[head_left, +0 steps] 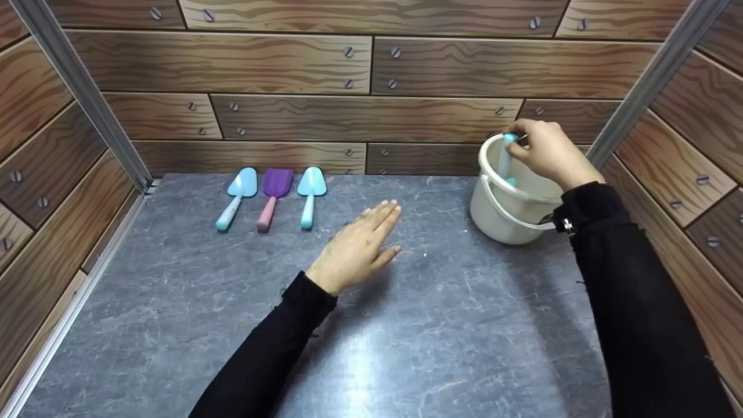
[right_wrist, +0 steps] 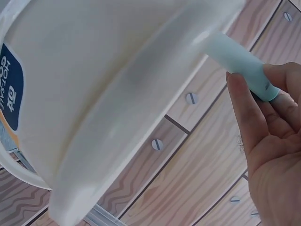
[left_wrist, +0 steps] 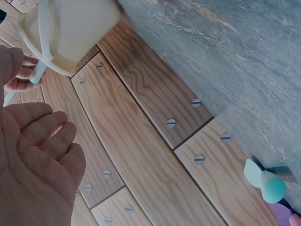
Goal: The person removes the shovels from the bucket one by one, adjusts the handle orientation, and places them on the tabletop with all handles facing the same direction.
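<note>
My right hand point(head_left: 548, 151) is over the mouth of a white bucket point(head_left: 505, 217) and pinches the light-blue handle point(head_left: 506, 155) of what looks like a toy shovel. In the right wrist view, thumb and fingers hold the handle's end point(right_wrist: 249, 70); the bucket's rim hides the rest. A bit of teal point(head_left: 511, 182) shows inside the bucket. My left hand point(head_left: 357, 247) hovers above the table with fingers extended, holding nothing. Left of it lie a blue toy shovel point(head_left: 242, 183), a purple toy shovel point(head_left: 277, 183) and another blue toy shovel point(head_left: 312, 182), side by side.
The grey marbled tabletop point(head_left: 174, 325) is bounded by a wood-patterned back wall point(head_left: 290, 64) and similar side walls. Metal rails point(head_left: 87, 93) run along the corners. The bucket's handle point(head_left: 502, 200) hangs down on its near side.
</note>
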Tool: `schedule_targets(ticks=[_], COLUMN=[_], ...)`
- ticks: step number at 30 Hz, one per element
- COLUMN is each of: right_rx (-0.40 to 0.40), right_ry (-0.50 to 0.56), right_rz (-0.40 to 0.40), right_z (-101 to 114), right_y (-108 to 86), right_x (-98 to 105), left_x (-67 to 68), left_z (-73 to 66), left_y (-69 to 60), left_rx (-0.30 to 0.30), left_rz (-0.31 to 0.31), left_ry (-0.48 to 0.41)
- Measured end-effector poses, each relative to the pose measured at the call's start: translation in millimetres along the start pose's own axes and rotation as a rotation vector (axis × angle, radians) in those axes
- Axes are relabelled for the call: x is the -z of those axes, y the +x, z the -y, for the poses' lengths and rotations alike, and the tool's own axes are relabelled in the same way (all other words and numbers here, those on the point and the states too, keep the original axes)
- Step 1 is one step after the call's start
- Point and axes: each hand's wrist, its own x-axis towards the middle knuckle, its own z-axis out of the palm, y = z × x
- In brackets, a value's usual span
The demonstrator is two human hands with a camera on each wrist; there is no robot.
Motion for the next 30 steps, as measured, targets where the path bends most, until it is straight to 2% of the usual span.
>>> schedule_targets(ticks=[7, 14, 30], right_rx=[0.009, 0.007, -0.027], right_ry=[0.016, 0.036, 0.107], right_rz=[-0.048, -0.126, -0.237], right_z=[3, 5, 16], right_y=[-2.8, -6.5, -17.8], right_x=[9, 21, 45], left_x=[-0.4, 0.0, -3.4], left_z=[0.0, 0.1, 2.5], left_y=[-0.2, 0.1, -0.9], left_rx=[-0.004, 0.004, -0.002], left_rz=[-0.005, 0.015, -0.009], left_ry=[-0.001, 0.010, 0.000])
